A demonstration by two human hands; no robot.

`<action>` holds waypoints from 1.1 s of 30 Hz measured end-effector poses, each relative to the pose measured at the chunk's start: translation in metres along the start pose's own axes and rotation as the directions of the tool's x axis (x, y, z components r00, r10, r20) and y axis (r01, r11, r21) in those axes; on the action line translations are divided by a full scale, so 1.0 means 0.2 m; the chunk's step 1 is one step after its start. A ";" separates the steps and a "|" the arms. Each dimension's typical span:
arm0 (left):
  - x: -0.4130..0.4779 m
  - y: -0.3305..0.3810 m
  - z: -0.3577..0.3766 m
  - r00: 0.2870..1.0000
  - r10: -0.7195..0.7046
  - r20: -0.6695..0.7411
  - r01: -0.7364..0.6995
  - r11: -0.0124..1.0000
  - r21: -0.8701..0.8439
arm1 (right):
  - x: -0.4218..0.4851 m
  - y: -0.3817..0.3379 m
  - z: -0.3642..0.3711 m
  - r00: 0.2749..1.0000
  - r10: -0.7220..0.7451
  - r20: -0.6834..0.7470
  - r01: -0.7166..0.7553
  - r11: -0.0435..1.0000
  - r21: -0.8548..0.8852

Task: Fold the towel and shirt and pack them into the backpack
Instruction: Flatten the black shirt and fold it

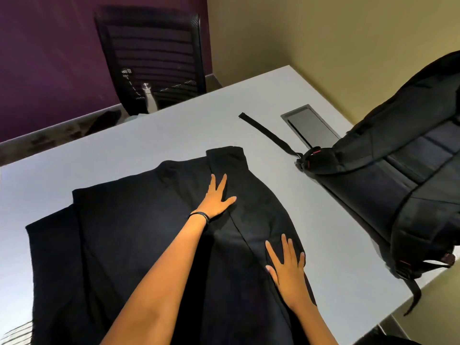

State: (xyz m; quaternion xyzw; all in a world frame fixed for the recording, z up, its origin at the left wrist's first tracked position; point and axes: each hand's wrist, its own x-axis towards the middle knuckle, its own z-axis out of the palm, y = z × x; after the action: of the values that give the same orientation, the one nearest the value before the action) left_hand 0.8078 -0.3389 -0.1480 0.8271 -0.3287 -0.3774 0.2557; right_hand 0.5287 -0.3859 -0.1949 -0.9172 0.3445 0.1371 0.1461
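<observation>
A black shirt (124, 232) lies spread on the table (124, 150). The backpack (398, 183) sits to the shirt's right, apart from it. The left hand (216, 195) and right hand (288, 270) press flat on the shirt, fingers straight and spread, gripping nothing.

Office: mesh chair (151, 46), grey desk (174, 125) w/ cable hatch (310, 125)

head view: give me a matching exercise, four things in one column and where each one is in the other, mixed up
1 shirt
2 backpack
3 chair
4 left hand

A on the table's right side
B beyond the table's far edge
C spread across the table's middle
D pressing flat on the shirt

Pairs: 1-C, 2-A, 3-B, 4-D
</observation>
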 end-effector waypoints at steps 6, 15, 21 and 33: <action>0.21 -0.01 -0.01 0.999 -0.021 -0.040 0.025 0.995 0.099 | 0.19 0.04 -0.11 1.000 0.002 0.012 -0.003 1.000 0.031; 0.42 0.10 -0.08 0.966 -0.139 -0.220 0.050 0.929 -0.367 | 0.29 0.05 -0.19 0.996 -0.090 0.017 0.088 0.994 0.067; 0.44 0.37 -0.10 0.957 -0.062 -0.282 -0.113 0.818 -0.563 | 0.26 0.05 -0.23 0.992 -0.080 -0.101 0.102 0.964 0.245; 0.47 0.86 -0.20 0.980 0.198 -0.022 -0.137 0.587 -0.798 | -0.10 0.13 -0.15 0.996 0.073 -0.049 -0.043 0.887 0.459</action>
State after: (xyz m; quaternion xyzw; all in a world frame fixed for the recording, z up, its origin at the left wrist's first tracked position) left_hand 0.8262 -0.5125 -0.0516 0.5785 -0.2112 -0.4866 0.6196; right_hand 0.5004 -0.4032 -0.1646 -0.8503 0.3988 0.0267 0.3425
